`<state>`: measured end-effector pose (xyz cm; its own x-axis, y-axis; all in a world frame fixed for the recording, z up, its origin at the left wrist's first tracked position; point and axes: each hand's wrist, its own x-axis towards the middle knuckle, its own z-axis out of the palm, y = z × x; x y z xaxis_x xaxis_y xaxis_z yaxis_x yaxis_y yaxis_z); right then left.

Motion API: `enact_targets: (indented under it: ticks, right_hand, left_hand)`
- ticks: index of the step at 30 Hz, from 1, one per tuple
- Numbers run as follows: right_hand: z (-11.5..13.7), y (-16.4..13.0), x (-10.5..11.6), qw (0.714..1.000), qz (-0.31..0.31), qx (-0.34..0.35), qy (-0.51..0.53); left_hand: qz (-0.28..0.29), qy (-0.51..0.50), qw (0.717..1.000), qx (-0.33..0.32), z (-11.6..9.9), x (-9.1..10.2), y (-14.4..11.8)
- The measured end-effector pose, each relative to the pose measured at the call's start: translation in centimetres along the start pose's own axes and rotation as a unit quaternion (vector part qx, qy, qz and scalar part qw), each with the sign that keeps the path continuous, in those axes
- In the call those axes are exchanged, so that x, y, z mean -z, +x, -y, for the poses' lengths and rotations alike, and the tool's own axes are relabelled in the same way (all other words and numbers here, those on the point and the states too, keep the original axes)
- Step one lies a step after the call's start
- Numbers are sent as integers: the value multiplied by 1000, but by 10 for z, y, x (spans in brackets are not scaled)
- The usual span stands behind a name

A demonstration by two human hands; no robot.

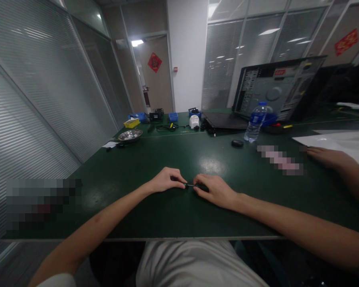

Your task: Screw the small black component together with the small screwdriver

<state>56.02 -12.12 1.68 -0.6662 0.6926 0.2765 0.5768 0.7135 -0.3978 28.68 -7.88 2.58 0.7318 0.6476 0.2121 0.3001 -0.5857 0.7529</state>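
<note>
My left hand (166, 179) is closed in a pinch on a small dark part (186, 186), held low over the green table. The part is too small to name. My right hand (215, 191) wraps round the black handle of a screwdriver (201, 186). Its thin metal shaft points left and its tip meets the small part, or comes very close to it. The fingers hide most of both things.
A water bottle (255, 121) and a black computer mouse (237, 143) stand beyond my right hand. Farther back are a metal bowl (130, 136), blue bins (173, 116) and an open computer case (272, 89). At right, another person's hand (326, 156) rests on the green table (116, 215).
</note>
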Motion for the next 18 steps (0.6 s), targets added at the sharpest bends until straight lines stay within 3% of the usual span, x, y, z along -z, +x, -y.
enact_targets:
  ticks: [10, 18]
  right_hand:
    - [2, 1, 0, 1000, 14, 8, 3]
    - [2, 0, 0, 1000, 13, 3, -8]
  left_hand:
    - [-14, -45, 999, -14, 1, -12, 5]
    - [-16, -12, 999, -45, -4, -13, 5]
